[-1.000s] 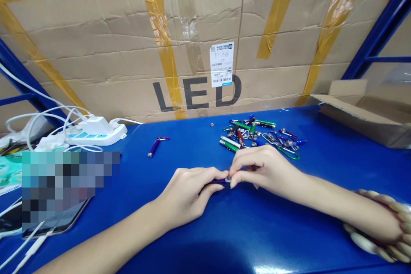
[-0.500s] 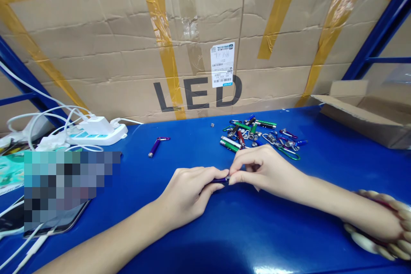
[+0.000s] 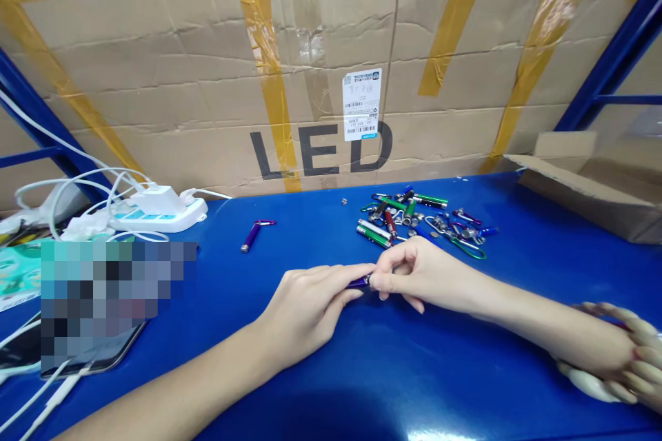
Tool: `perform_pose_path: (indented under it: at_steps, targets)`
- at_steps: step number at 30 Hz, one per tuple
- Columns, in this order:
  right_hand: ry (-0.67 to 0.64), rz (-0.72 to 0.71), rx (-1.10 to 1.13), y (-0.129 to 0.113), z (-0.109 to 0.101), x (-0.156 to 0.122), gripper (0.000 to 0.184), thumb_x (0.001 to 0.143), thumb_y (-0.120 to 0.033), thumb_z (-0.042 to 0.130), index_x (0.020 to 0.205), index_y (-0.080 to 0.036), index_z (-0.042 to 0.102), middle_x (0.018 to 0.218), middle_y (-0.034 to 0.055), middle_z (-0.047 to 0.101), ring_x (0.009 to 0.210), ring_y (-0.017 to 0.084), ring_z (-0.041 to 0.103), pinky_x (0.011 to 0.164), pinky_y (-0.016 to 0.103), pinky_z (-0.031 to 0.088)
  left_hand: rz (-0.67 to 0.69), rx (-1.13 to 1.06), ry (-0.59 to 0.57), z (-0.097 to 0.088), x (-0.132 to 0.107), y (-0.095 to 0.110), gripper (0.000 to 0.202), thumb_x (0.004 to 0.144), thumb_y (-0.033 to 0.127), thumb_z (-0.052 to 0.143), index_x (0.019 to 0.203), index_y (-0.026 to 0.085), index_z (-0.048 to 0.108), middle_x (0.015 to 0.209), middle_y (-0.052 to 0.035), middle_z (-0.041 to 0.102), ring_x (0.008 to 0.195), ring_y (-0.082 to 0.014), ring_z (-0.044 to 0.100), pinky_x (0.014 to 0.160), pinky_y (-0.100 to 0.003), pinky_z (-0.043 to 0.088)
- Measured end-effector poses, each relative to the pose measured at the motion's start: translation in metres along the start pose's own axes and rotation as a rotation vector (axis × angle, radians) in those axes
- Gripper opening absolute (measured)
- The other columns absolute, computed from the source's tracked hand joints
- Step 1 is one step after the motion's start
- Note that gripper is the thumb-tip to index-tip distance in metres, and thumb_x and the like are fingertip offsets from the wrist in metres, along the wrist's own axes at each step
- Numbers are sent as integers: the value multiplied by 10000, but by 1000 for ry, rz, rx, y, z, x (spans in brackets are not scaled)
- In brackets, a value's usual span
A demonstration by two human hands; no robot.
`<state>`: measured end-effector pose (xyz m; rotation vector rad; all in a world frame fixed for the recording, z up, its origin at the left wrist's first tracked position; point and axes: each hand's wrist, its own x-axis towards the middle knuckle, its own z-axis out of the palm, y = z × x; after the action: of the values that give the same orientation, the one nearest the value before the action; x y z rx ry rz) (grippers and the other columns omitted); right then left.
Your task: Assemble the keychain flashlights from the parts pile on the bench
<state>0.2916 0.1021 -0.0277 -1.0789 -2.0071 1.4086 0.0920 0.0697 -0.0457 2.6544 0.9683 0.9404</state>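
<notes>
Over the middle of the blue table my left hand [image 3: 307,306] is closed around a small purple flashlight [image 3: 358,283], and only a short stretch of its barrel shows. My right hand [image 3: 421,272] pinches the silver end of the same flashlight between thumb and index finger; its fingertips cover most of that end. Beyond my right hand lies a pile of small flashlights, including a green one [image 3: 373,236] and a dark red one [image 3: 390,222], mixed with carabiner clips such as a green one [image 3: 470,250]. Apart from them, a purple flashlight with a clip [image 3: 250,237] lies to the left.
A white power strip [image 3: 178,217] with tangled cables stands at the back left. In front of it lies a phone [image 3: 116,358], partly blurred out. An open cardboard box [image 3: 579,186] sits at the right, and a large taped carton [image 3: 207,83] forms the back wall.
The fingers of my left hand have straightened along the flashlight. My right hand's grip at the silver end has turned slightly, with its lower fingers showing more. The view has shifted a little.
</notes>
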Motion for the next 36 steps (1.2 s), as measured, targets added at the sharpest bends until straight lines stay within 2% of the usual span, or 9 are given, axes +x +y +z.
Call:
perform_pose_path:
  at_steps: [5, 9, 14, 17, 21, 26, 32, 36]
  targets:
    - [14, -3, -10, 1, 0, 0, 371, 693, -493, 677, 617, -134, 621, 607, 1, 632, 343, 37, 429, 350, 166, 307, -26, 27, -8, 0, 1, 1, 329, 896, 133, 447, 1181, 280, 520, 948, 14, 679, 805, -147, 636, 728, -247, 490]
    - [125, -69, -174, -3, 0, -2, 368, 688, -510, 681, 636, -146, 655, 543, -14, 604, 353, 57, 439, 362, 180, 319, -86, 54, -13, -1, 2, 4, 278, 895, 150, 447, 1129, 256, 554, 958, 11, 684, 819, -160, 643, 734, -259, 493]
    - [346, -367, -466, -3, -4, -5, 270, 680, -453, 724, 716, -187, 699, 584, -24, 622, 417, 66, 440, 401, 184, 317, -144, 40, 12, -1, 4, 5, 238, 898, 160, 445, 1086, 245, 561, 1033, 17, 672, 901, -153, 640, 774, -244, 483]
    - [419, -557, -587, 1, -6, -6, 212, 727, -411, 707, 768, -203, 701, 657, -24, 645, 443, 64, 454, 444, 185, 346, -171, 24, 16, -1, 5, 5, 213, 899, 168, 444, 1064, 238, 559, 1040, 23, 669, 921, -150, 636, 780, -240, 476]
    - [417, -700, -650, 5, -7, -6, 155, 778, -359, 675, 773, -205, 696, 702, -17, 656, 561, 89, 539, 507, 186, 383, -190, 17, -7, -1, 4, 6, 204, 899, 172, 448, 1062, 233, 553, 1033, 27, 667, 905, -146, 638, 755, -234, 469]
    - [339, -780, -693, 5, -8, -5, 130, 825, -304, 634, 778, -194, 683, 766, -8, 658, 677, 105, 601, 582, 182, 419, -184, -17, -60, -3, 3, 7, 199, 891, 173, 458, 1052, 239, 556, 988, 41, 674, 876, -136, 643, 730, -221, 463]
    - [335, -836, -796, 6, -9, -6, 166, 866, -304, 583, 760, -209, 668, 780, -33, 651, 637, 71, 600, 504, 170, 372, -138, -81, -101, -4, 4, 4, 196, 895, 167, 455, 1045, 246, 554, 1019, 41, 663, 915, -127, 628, 768, -205, 450]
    - [347, -874, -853, 6, -9, -8, 211, 895, -313, 540, 755, -213, 662, 767, -44, 648, 587, 55, 583, 459, 191, 325, -121, -87, -88, -3, 2, 3, 169, 892, 165, 460, 1025, 218, 550, 988, 19, 668, 858, -128, 638, 741, -197, 453]
